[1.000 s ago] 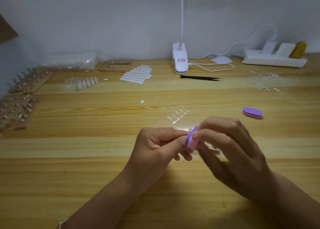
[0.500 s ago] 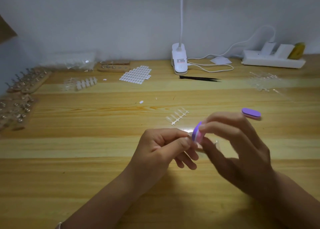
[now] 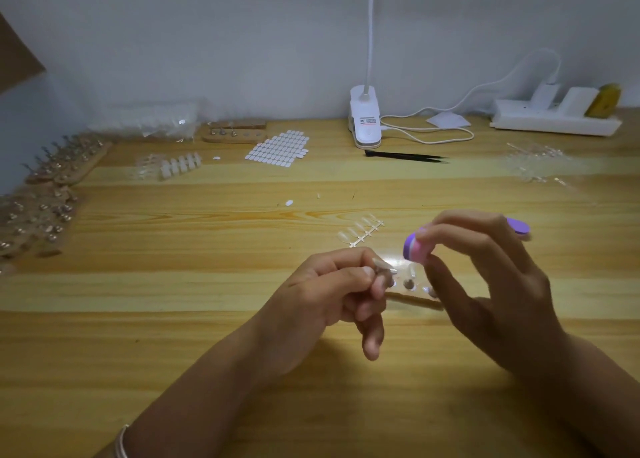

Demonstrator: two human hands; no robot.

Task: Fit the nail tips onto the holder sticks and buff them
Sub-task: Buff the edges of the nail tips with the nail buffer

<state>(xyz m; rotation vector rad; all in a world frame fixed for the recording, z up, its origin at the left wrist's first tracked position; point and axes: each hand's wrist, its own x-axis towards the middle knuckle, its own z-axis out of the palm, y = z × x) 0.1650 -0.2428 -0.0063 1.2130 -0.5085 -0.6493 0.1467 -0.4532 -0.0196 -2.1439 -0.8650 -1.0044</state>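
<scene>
Above the middle of the wooden table, the left hand is pinching a clear nail tip between thumb and curled forefinger, and the fingers are hiding whatever carries it. Just to the right and apart from the tip, the right hand is gripping a purple-and-pink buffer block between thumb and fingertips. Beneath them a wooden stand is lying on the table, a strip of nail tips is lying just beyond, and a second purple buffer is showing behind the right fingers.
</scene>
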